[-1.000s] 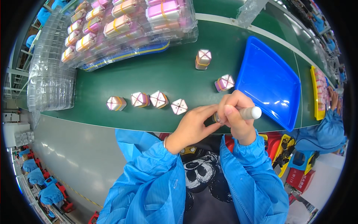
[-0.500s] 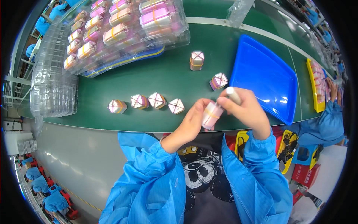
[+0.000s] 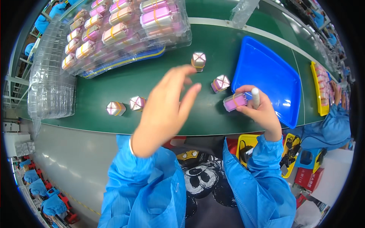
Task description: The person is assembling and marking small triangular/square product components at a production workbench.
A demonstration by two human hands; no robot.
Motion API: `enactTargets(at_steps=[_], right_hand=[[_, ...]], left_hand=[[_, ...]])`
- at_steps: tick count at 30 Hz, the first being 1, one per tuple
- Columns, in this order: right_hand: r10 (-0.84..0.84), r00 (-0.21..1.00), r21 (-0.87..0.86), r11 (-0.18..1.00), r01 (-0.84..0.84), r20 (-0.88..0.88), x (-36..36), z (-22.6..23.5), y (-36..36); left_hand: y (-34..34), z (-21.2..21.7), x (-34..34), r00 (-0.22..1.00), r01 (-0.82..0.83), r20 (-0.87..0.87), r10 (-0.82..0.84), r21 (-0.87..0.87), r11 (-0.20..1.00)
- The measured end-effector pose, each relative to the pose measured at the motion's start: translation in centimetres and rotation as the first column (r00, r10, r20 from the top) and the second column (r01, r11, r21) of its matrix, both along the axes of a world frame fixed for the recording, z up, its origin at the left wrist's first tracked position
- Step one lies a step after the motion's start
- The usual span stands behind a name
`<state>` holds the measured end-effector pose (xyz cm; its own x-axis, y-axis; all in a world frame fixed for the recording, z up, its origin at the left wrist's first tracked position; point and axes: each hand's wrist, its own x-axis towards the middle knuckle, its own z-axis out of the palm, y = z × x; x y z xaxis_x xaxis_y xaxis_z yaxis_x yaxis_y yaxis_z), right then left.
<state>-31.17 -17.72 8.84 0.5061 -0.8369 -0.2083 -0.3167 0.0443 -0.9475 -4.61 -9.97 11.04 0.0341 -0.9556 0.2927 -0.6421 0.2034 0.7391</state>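
Note:
My right hand point(image 3: 259, 112) grips a small pink box with a yellow band point(image 3: 235, 102) together with a white marker point(image 3: 255, 97), beside the near left edge of the blue tray point(image 3: 266, 76). My left hand point(image 3: 167, 106) is raised over the green belt point(image 3: 152, 79) with its fingers spread and nothing in it. It covers part of a row of small banded boxes; two of them point(image 3: 116, 108) point(image 3: 137, 103) show to its left. Two more boxes stand farther back point(image 3: 198, 60) point(image 3: 220, 83).
Clear plastic trays filled with pink and tan boxes point(image 3: 121, 30) lie at the back left of the belt. A stack of clear trays point(image 3: 49, 83) stands at the left. A yellow tray point(image 3: 319, 87) lies at the right, next to another person's blue sleeve point(image 3: 336, 121).
My right hand has carried the pink box and marker to the right, toward the blue tray. My left hand has let go of the box and lifted up over the belt.

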Motion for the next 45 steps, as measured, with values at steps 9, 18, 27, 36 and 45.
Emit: enactTargets(at_steps=[9,18,27,36,45], right_hand=[[0.215,0.962,-0.350,0.899,-0.262,-0.168,1.7,-1.2,0.5],[-0.122,0.969,0.089,0.990,0.105,0.213,1.7,-1.7,0.0],[0.006,0.773,0.164,0.976,-0.143,0.635,0.4,-2.1,0.0],[0.100,0.663,0.079,0.969,-0.233,0.742,-0.6,-3.2,-0.5],[0.272,0.962,-0.301,0.916,-0.265,-0.019,1.8,-1.4,-0.4]], left_hand=[[-7.5,-2.7,0.5,0.826,-0.042,0.562,0.032,0.005,0.999],[-8.8,-2.6,0.4,0.842,0.028,0.536,-0.059,0.066,0.997],[-0.2,2.7,-1.1,0.988,0.029,0.154,0.001,-0.189,0.982],[5.4,-5.5,-5.4,0.988,0.112,-0.102,-0.117,-0.051,0.992],[4.2,-9.3,-5.2,0.964,0.075,-0.247,-0.099,-0.105,0.992]])
